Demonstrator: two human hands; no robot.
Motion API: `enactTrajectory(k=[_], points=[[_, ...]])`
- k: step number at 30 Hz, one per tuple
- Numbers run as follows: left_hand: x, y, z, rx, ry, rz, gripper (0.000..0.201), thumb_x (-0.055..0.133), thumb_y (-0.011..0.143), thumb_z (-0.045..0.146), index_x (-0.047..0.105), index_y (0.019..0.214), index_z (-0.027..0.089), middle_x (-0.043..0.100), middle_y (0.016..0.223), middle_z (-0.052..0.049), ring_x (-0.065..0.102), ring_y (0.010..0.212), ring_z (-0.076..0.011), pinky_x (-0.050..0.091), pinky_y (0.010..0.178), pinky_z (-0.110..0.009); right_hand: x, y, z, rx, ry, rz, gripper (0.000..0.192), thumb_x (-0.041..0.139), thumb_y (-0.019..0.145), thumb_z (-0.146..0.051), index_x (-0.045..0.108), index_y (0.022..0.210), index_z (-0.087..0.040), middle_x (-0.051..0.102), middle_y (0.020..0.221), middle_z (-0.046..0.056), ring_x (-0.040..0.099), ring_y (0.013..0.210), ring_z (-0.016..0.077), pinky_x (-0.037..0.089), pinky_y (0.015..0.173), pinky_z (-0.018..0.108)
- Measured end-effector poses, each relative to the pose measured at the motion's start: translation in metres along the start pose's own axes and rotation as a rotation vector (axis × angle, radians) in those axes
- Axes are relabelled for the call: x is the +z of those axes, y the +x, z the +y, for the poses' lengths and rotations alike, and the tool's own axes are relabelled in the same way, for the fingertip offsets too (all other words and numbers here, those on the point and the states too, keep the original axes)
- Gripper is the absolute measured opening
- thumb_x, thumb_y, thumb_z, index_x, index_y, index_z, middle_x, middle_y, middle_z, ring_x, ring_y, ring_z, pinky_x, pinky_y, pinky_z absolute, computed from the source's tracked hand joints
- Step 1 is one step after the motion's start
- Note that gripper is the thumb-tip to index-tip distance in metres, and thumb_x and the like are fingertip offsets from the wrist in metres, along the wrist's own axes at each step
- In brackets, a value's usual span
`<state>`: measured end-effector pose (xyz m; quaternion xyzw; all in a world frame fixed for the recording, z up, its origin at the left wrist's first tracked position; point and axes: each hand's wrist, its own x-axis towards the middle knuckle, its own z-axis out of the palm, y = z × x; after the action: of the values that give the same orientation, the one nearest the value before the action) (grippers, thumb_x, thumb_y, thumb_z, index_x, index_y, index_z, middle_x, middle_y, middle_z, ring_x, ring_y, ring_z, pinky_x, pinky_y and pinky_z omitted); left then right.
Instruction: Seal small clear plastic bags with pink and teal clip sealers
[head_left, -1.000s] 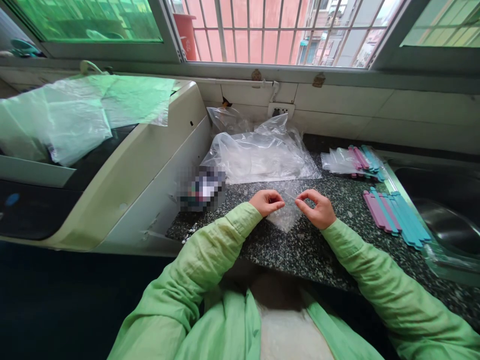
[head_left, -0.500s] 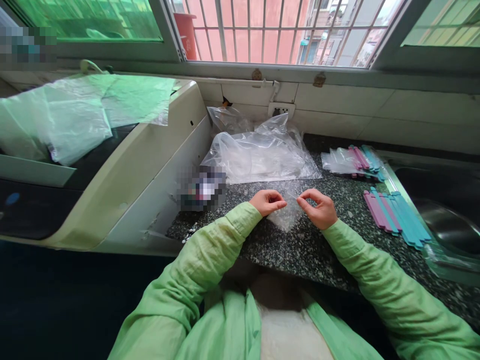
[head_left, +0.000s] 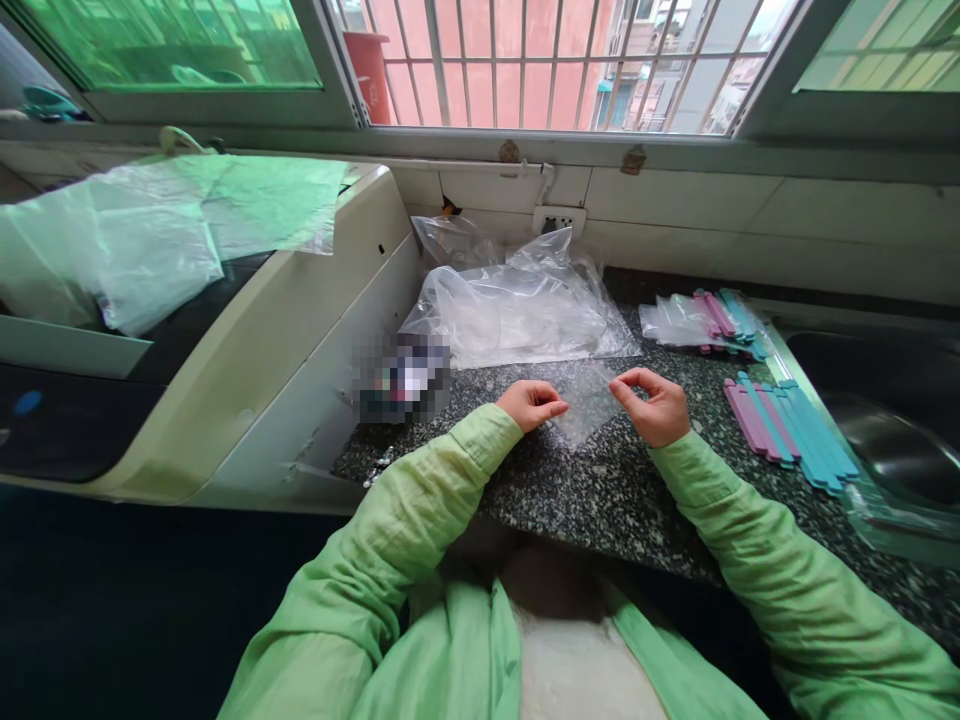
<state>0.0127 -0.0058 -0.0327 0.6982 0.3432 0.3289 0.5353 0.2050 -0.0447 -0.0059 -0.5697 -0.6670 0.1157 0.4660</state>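
A small clear plastic bag is stretched between my two hands, just over the speckled dark countertop. My left hand pinches its left edge between thumb and forefinger. On the other side, my right hand pinches the upper right corner, fingers closed. The bag is see-through, and nothing can be made out inside it. Behind my hands lies a large clear plastic bag filled with pale, thin material, perhaps more bags.
Pink and teal flat strips lie on the right, with more strips and small clear bags behind them. Farther right is a sink holding a metal bowl. A cream-coloured machine flanks the counter on the left. A socket is on the tiled wall.
My right hand has moved a little to the right, away from my left hand. The small bag now spreads wider between them. My left hand has barely moved.
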Motion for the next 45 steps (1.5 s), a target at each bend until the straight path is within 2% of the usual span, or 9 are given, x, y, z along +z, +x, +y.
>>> enactTrajectory(k=[8, 16, 22, 28, 33, 36, 39, 42, 45], points=[[0.001, -0.004, 0.005, 0.110, 0.128, -0.052, 0.036, 0.060, 0.063, 0.045, 0.053, 0.051, 0.012, 0.041, 0.050, 0.003, 0.035, 0.050, -0.0051, 0.029, 0.050, -0.020, -0.004, 0.002, 0.000, -0.020, 0.005, -0.049, 0.019, 0.054, 0.071, -0.035, 0.058, 0.063, -0.018, 0.062, 0.064, 0.001, 0.056, 0.062, 0.0136, 0.045, 0.065, 0.027], [0.014, 0.010, 0.008, -0.024, -0.041, -0.074, 0.042, 0.065, 0.056, 0.051, 0.057, 0.062, 0.010, 0.048, 0.053, 0.002, 0.038, 0.051, -0.0056, 0.031, 0.050, -0.020, -0.005, 0.001, -0.003, -0.064, 0.024, -0.109, 0.018, 0.055, 0.071, -0.034, 0.058, 0.063, -0.018, 0.061, 0.063, 0.001, 0.055, 0.061, 0.0133, 0.045, 0.065, 0.027], [0.021, 0.019, 0.004, 0.009, -0.089, -0.053, 0.045, 0.064, 0.055, 0.054, 0.057, 0.057, 0.010, 0.049, 0.050, 0.001, 0.037, 0.049, -0.0053, 0.030, 0.049, -0.020, -0.002, 0.001, 0.002, -0.074, 0.012, -0.065, 0.017, 0.054, 0.072, -0.032, 0.058, 0.062, -0.019, 0.061, 0.062, 0.001, 0.056, 0.061, 0.0133, 0.045, 0.064, 0.027], [0.018, 0.011, 0.001, 0.049, -0.019, -0.024, 0.039, 0.063, 0.059, 0.049, 0.058, 0.056, 0.010, 0.048, 0.049, 0.002, 0.037, 0.048, -0.0050, 0.030, 0.048, -0.020, 0.001, 0.004, 0.001, -0.046, 0.002, -0.141, 0.018, 0.054, 0.071, -0.033, 0.060, 0.063, -0.018, 0.064, 0.065, 0.002, 0.058, 0.063, 0.0136, 0.045, 0.064, 0.026], [0.007, 0.014, -0.002, 0.031, -0.001, 0.086, 0.035, 0.063, 0.060, 0.046, 0.060, 0.059, 0.011, 0.051, 0.049, 0.001, 0.038, 0.048, -0.0055, 0.031, 0.047, -0.019, -0.037, 0.019, 0.018, 0.046, -0.306, -0.037, 0.023, 0.053, 0.071, -0.039, 0.063, 0.067, -0.018, 0.065, 0.070, 0.005, 0.057, 0.069, 0.0176, 0.043, 0.066, 0.031], [0.000, 0.017, -0.002, 0.034, -0.011, 0.145, 0.035, 0.063, 0.060, 0.046, 0.060, 0.059, 0.011, 0.053, 0.049, 0.001, 0.040, 0.048, -0.0061, 0.032, 0.047, -0.019, -0.076, 0.019, 0.052, 0.193, -0.627, 0.139, 0.021, 0.055, 0.068, -0.039, 0.064, 0.067, -0.020, 0.062, 0.065, 0.007, 0.054, 0.068, 0.0209, 0.040, 0.064, 0.036], [-0.004, 0.017, -0.002, 0.037, -0.018, 0.168, 0.033, 0.062, 0.060, 0.044, 0.061, 0.059, 0.012, 0.054, 0.050, 0.000, 0.041, 0.048, -0.0066, 0.032, 0.047, -0.020, -0.106, 0.009, 0.086, 0.398, -0.766, 0.189, 0.025, 0.064, 0.060, -0.043, 0.060, 0.056, -0.018, 0.047, 0.047, 0.005, 0.052, 0.066, 0.0238, 0.035, 0.064, 0.042], [-0.006, 0.017, -0.001, 0.053, -0.016, 0.159, 0.030, 0.061, 0.063, 0.042, 0.062, 0.061, 0.012, 0.055, 0.052, 0.000, 0.041, 0.048, -0.0066, 0.033, 0.047, -0.019, -0.116, -0.002, 0.101, 0.441, -0.810, 0.200, 0.031, 0.066, 0.058, -0.045, 0.054, 0.047, -0.018, 0.037, 0.043, 0.002, 0.051, 0.068, 0.0267, 0.031, 0.066, 0.048], [-0.007, 0.017, 0.000, 0.065, -0.032, 0.152, 0.030, 0.061, 0.063, 0.042, 0.062, 0.060, 0.012, 0.054, 0.051, 0.001, 0.040, 0.047, -0.0059, 0.032, 0.046, -0.019, -0.110, -0.007, 0.101, 0.440, -0.821, 0.192, 0.038, 0.058, 0.064, -0.052, 0.051, 0.046, -0.019, 0.038, 0.047, 0.003, 0.051, 0.071, 0.0289, 0.029, 0.068, 0.054]])
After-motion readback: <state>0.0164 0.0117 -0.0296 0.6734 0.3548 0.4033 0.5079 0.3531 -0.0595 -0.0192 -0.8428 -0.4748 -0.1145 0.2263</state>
